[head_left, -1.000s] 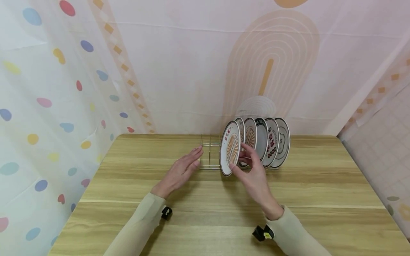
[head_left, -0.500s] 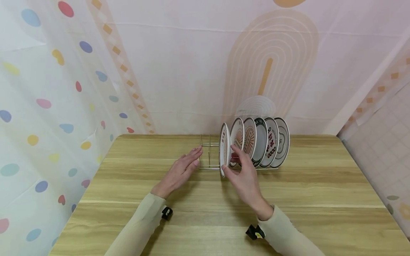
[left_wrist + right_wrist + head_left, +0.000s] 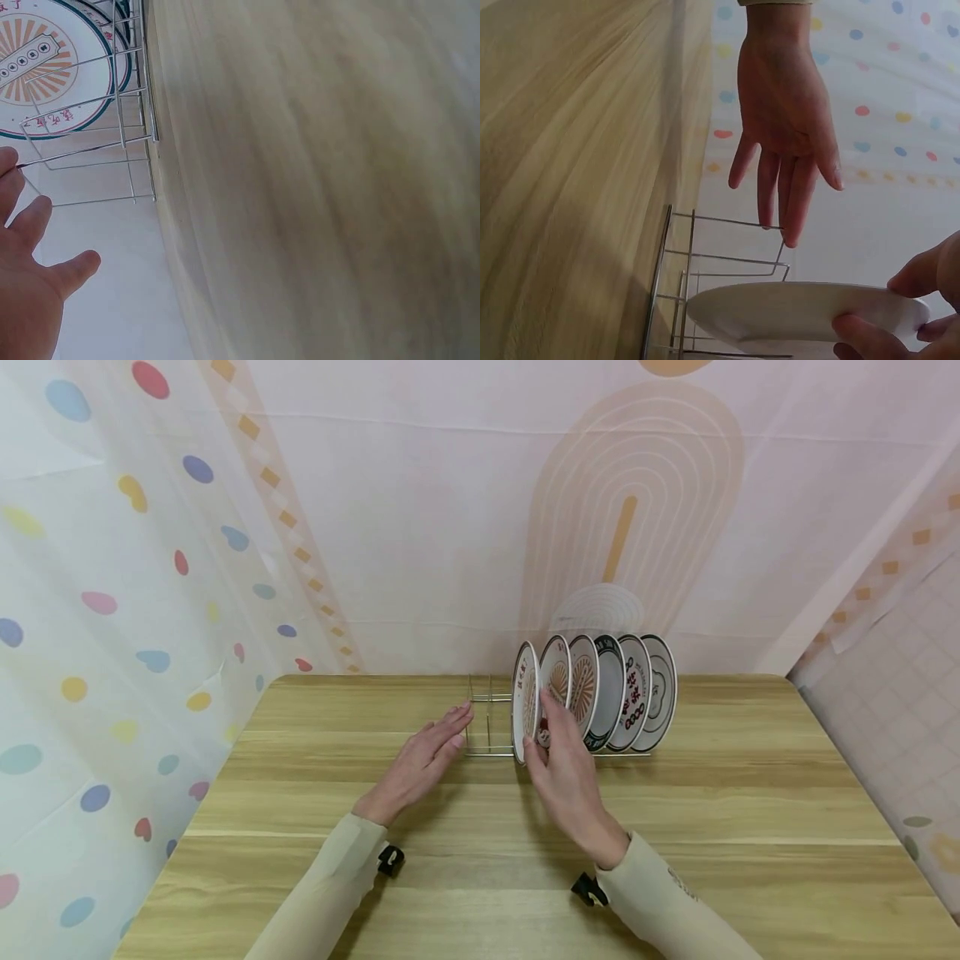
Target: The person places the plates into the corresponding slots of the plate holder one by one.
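Upright in a wire dish rack [image 3: 490, 752] stand several plates with printed patterns. My right hand [image 3: 568, 777] pinches the near edge of the leftmost plate [image 3: 527, 702], white with an orange sunburst and red characters. In the right wrist view that plate [image 3: 795, 311] shows its plain underside, with thumb and fingers [image 3: 866, 337] at its edge. My left hand [image 3: 420, 764] reaches to the rack's left end, fingers extended and fingertips at the end wire. The left wrist view shows its spread fingers [image 3: 75, 274] beside the rack wires.
To the right in the rack are another sunburst plate [image 3: 583, 681], a dark-rimmed plate [image 3: 609, 693] and a plate with red characters [image 3: 636, 693]. The rack stands near the back edge of a wooden table [image 3: 480, 852], before a patterned curtain [image 3: 420, 527].
The leftmost plate has moved left and turned more edge-on, settling upright in the rack. My right hand has shifted left with it. The left hand has kept its place.
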`<state>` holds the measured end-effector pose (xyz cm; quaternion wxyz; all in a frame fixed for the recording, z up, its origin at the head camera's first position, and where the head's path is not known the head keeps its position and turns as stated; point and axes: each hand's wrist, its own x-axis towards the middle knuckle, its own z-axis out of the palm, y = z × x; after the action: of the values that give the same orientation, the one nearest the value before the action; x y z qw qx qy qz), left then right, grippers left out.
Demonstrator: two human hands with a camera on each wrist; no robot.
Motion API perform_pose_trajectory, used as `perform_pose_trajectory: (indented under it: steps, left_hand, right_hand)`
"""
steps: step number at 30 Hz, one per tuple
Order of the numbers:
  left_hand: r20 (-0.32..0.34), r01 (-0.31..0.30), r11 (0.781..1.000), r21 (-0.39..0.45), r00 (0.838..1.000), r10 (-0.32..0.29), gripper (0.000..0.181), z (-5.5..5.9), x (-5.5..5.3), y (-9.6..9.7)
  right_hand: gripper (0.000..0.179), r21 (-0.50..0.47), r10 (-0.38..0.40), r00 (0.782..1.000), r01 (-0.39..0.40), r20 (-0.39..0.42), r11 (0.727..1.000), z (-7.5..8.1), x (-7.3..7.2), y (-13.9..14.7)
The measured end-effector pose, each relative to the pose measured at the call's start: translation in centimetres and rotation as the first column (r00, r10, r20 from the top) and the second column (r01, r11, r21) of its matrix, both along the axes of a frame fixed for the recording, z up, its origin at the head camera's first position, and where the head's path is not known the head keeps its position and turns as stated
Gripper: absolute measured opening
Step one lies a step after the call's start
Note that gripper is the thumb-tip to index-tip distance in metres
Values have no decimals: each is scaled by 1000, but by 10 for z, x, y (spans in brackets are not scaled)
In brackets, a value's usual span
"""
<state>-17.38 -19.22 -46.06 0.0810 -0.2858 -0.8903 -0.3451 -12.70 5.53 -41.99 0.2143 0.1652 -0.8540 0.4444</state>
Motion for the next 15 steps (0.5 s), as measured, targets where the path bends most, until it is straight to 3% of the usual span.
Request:
perform_pose_trajectory:
  steps: [9,15]
  left_hand:
    - [20,0,1000,7,1000,-1,52,1,1,-2]
    - [25,-2,1000,9,1000,2,51,-1,0,-2]
  right_hand:
    - [77,147,-10,1000,12,-15,989,-1,-10,-6]
    - [78,178,-11,999,20,-49,984,-5,-15,-11]
